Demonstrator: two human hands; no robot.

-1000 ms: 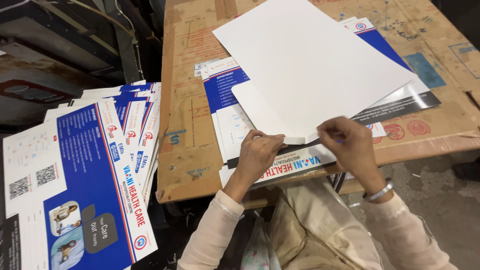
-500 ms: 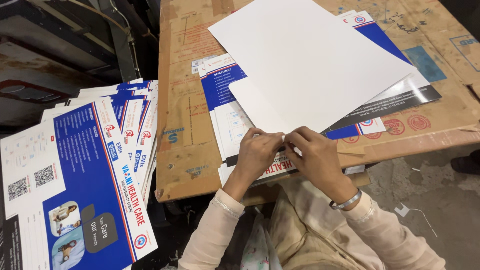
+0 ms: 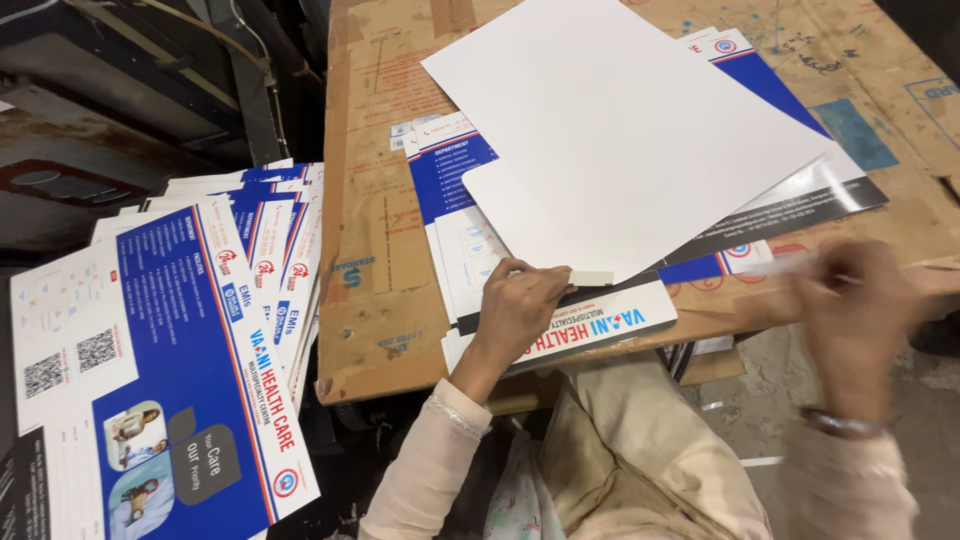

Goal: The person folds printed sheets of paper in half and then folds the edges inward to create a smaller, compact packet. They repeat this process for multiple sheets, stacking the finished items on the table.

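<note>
A large white card sheet (image 3: 620, 130) lies face down on a pile of blue, white and red printed folders (image 3: 452, 172). My left hand (image 3: 515, 305) presses with curled fingers on the sheet's small folded flap (image 3: 590, 278) at its near edge. My right hand (image 3: 855, 310) is blurred, out to the right past the table's front edge. It pinches a thin pale strip (image 3: 790, 265) that trails back toward the sheet. Below the flap a white printed band of the folder (image 3: 610, 322) shows.
The work lies on a table covered in flattened brown cardboard (image 3: 380, 290). A fanned stack of the same printed folders (image 3: 200, 330) sits lower at the left. Dark metal machinery (image 3: 120, 100) stands behind it. Paper scraps lie on the grey floor (image 3: 760, 400) at the right.
My right hand was beside the left at the flap half a second ago and has swept fast to the right, drawing the thin strip away. The left hand has stayed on the flap.
</note>
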